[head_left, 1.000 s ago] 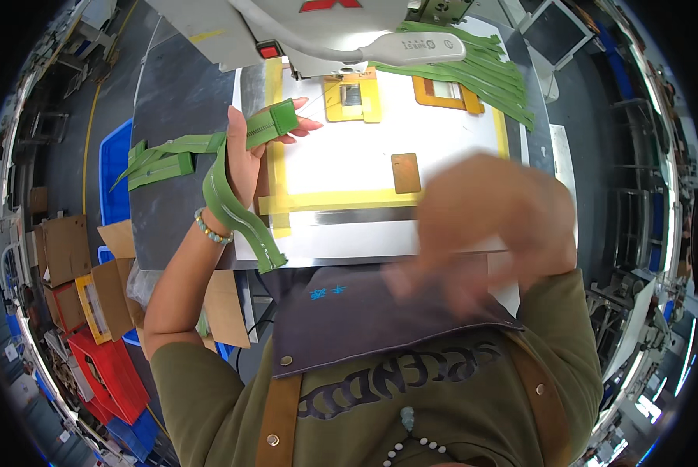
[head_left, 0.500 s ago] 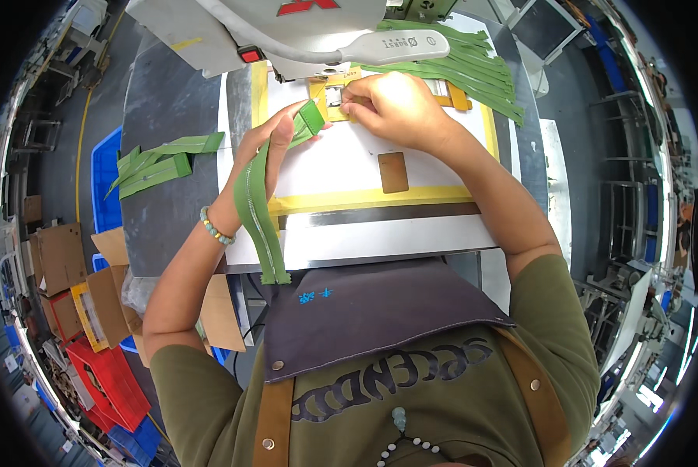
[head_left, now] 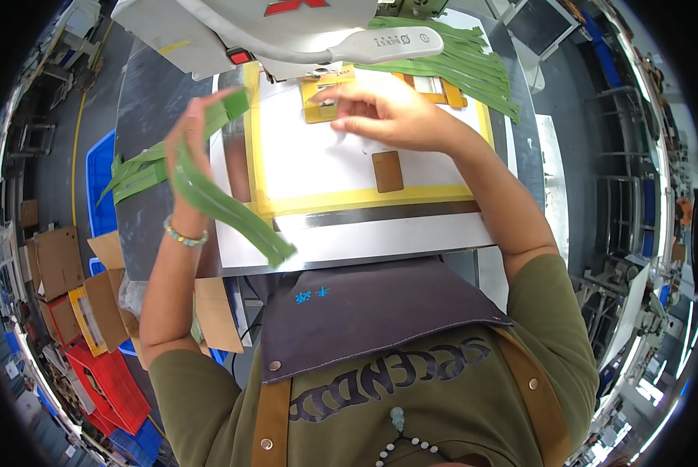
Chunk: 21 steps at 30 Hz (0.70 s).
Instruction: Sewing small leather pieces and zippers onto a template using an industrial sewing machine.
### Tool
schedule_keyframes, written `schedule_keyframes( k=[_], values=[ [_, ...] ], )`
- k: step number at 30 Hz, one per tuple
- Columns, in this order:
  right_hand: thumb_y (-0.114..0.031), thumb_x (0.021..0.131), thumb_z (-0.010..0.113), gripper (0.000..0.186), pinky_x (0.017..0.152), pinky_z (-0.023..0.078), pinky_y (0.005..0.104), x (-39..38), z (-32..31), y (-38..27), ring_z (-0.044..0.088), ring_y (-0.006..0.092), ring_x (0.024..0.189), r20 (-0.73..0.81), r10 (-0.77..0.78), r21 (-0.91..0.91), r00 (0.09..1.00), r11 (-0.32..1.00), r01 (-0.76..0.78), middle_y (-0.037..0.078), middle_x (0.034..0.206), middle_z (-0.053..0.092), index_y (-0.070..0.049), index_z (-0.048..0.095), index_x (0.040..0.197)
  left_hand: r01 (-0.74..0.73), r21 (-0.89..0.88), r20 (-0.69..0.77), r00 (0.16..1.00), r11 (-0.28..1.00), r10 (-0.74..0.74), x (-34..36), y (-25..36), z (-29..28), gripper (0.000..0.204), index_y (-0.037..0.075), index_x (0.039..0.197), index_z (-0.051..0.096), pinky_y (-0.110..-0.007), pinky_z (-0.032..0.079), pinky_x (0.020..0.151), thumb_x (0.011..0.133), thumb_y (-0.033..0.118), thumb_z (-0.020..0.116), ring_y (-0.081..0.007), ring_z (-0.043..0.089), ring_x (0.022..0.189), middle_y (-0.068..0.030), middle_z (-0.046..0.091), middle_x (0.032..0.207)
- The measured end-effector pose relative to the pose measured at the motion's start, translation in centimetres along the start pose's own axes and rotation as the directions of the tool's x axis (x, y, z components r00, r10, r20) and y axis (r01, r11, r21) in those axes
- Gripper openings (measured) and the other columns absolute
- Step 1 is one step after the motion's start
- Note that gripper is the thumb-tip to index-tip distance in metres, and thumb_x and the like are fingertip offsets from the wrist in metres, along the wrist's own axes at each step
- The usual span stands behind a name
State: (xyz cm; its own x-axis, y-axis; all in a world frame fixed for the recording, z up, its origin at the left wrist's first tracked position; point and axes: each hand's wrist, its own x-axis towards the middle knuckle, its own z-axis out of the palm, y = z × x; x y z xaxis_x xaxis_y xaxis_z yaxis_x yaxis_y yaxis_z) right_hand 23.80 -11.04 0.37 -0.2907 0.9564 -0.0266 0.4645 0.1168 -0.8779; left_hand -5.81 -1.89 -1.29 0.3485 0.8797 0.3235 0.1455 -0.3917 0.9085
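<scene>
My left hand (head_left: pixel 189 144), slightly blurred, is raised over the left part of the work table and grips a green zipper (head_left: pixel 228 212). One end of the zipper sticks out past the fingers; the other hangs in a curve toward the table's front edge. My right hand (head_left: pixel 399 117) hovers over the white work sheet (head_left: pixel 302 163), fingers apart and nothing in them. Its fingertips are beside a yellow frame-like fixture (head_left: pixel 318 105) under the machine head. Behind that hand, a second yellow fixture (head_left: pixel 451 93) is partly covered.
A white sewing machine head (head_left: pixel 201 35) and a goose-neck lamp (head_left: pixel 395 45) overhang the back. Many green zippers (head_left: pixel 481 74) lie fanned at the back right, several more (head_left: pixel 138 179) at the left edge. A brown plate (head_left: pixel 388 171) rests on the sheet. Blue bin (head_left: pixel 100 171) stands left.
My left hand has swung left, away from the fixture, carrying the zipper. My right hand's fingers have spread and come off the fixture, shifting slightly left and toward me.
</scene>
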Motion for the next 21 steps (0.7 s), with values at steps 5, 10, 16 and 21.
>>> schedule_keyframes(
  k=[5,10,16,21],
  values=[
    [-0.021,0.104,0.072,0.034,0.069,0.045,0.0223,-1.6,-3.7,-1.2,0.052,0.0035,0.077,-0.109,-0.085,-0.063,0.99,0.995,0.078,-0.002,0.089,0.066,-0.009,0.075,0.135,-0.103,0.311,-0.225,0.958,0.945,0.178,0.5,-4.4,-7.8,0.047,-0.005,0.13,0.072,-0.036,0.05,0.11,0.116,0.029,0.044,-0.0216,0.068,0.121,-0.0139,0.074,0.132],
    [-0.028,0.102,0.07,0.036,0.073,0.056,0.035,-5.7,-5.8,-5.7,0.07,0.018,0.085,0.296,-0.313,0.059,0.902,0.949,0.31,0.006,0.097,0.077,-0.006,0.077,0.13,0.086,0.291,-0.379,0.925,0.953,0.032,-0.5,-12.8,-18.9,0.032,-0.004,0.134,0.069,-0.036,0.049,0.109,0.11,0.009,0.052,-0.0223,0.066,0.123,-0.0137,0.072,0.133],
    [-0.022,0.094,0.077,0.012,0.064,0.052,0.0248,-10.5,-7.7,-16.3,0.071,0.0108,0.068,0.445,-0.457,0.285,0.77,0.888,0.362,-0.005,0.094,0.082,-0.014,0.084,0.099,0.251,0.375,-0.823,0.534,0.892,0.196,-2.0,-15.6,-28.1,0.032,-0.004,0.134,0.067,-0.034,0.053,0.104,0.103,0.0,0.064,-0.0213,0.068,0.12,-0.0127,0.07,0.134],
    [-0.024,0.101,0.069,0.014,0.071,0.054,0.0206,-14.3,-4.5,-13.3,0.073,0.0069,0.079,-0.265,-0.794,0.264,0.547,0.486,0.833,-0.008,0.109,0.081,-0.018,0.082,0.101,-0.051,0.38,-0.541,0.798,0.924,0.266,0.4,-8.7,-17.5,0.031,-0.003,0.135,0.068,-0.032,0.052,0.109,0.105,0.004,0.064,-0.0196,0.067,0.125,-0.0143,0.069,0.14]
  ],
)
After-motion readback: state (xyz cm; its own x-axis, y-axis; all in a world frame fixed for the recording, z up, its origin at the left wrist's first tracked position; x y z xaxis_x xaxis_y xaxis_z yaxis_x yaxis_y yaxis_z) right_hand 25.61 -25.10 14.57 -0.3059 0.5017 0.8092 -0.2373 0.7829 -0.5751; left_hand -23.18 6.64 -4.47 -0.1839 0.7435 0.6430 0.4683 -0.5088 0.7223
